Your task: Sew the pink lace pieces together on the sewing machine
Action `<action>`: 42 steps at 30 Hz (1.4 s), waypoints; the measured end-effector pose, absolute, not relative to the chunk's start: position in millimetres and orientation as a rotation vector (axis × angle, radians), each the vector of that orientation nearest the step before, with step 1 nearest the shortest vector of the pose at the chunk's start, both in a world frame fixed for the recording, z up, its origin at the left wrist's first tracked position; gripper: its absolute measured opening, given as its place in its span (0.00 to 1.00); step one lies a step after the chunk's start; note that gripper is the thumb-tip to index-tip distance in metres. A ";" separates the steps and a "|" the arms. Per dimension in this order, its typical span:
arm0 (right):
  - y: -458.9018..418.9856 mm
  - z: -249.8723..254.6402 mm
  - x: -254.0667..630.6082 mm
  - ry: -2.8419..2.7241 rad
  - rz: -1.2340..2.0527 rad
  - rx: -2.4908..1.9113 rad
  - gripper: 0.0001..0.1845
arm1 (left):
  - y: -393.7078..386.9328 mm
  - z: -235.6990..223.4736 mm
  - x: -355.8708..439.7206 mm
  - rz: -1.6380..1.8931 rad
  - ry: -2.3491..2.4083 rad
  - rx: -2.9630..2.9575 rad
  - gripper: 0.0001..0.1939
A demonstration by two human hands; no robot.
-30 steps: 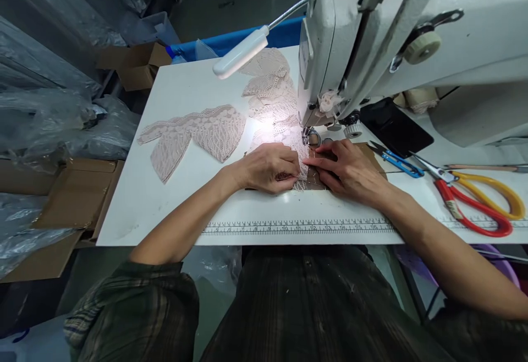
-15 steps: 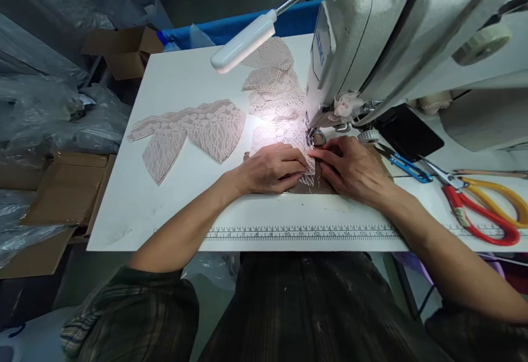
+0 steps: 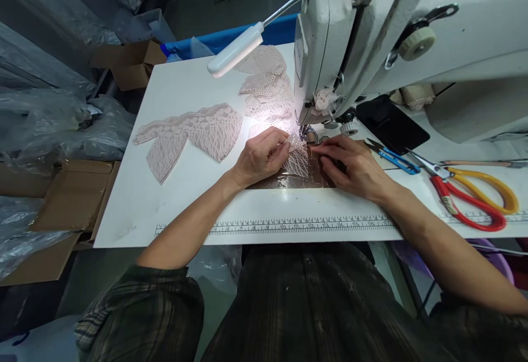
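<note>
Left hand (image 3: pixel 260 154) is pinching lace (image 3: pixel 297 163) mid-frame, so it's nearer; lace spreads lower-right of that grip. Right hand (image 3: pixel 350 165)'s grip? Can't tell.

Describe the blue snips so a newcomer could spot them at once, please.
Start at the white sewing machine and the right hand in front of it. Right of that hand, before a black slab, lie the snips. Their blue colour sets them apart from the larger red-and-yellow scissors alongside.
</note>
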State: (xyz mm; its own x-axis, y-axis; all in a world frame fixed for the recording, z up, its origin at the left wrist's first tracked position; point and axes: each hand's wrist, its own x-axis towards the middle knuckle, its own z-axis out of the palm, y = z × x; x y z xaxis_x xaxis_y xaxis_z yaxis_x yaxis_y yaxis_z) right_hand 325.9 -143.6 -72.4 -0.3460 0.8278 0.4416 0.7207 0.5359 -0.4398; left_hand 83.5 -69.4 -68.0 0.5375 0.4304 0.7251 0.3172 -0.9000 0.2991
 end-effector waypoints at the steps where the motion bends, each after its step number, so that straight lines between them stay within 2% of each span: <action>1: -144.4 -73.2 324.1 -2.190 0.214 -1.220 0.20 | -69.9 -67.4 83.8 1.314 0.653 2.637 0.07; 6: -148.9 -71.9 318.8 -2.395 0.127 -1.211 0.23 | -74.9 -66.2 84.5 1.185 0.496 2.754 0.03; 11: -152.9 -64.0 321.7 -2.445 0.276 -1.181 0.21 | -75.2 -68.1 82.5 0.998 0.252 2.961 0.03; 22: -150.6 -63.0 326.4 -2.324 0.453 -1.189 0.20 | -74.6 -62.8 79.8 0.871 0.266 3.066 0.04; 25: -148.0 -68.5 326.5 -2.179 0.403 -1.280 0.22 | -76.3 -63.2 81.5 0.905 0.246 3.059 0.05; 31: -145.9 -79.5 325.2 -2.282 0.268 -1.281 0.23 | -76.2 -67.4 81.4 0.933 0.224 3.015 0.04; 42: -145.0 -80.2 327.6 -2.285 0.253 -1.287 0.23 | -80.3 -58.3 78.8 0.716 0.209 3.084 0.06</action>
State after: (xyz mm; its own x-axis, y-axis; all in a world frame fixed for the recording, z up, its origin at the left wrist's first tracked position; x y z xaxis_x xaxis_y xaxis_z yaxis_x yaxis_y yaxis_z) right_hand 327.6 -145.0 -80.2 -0.4273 0.8405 0.3331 0.7473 0.5357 -0.3931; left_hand 78.8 -80.3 -58.3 0.8895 0.1207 0.4406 0.1347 -0.9909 -0.0005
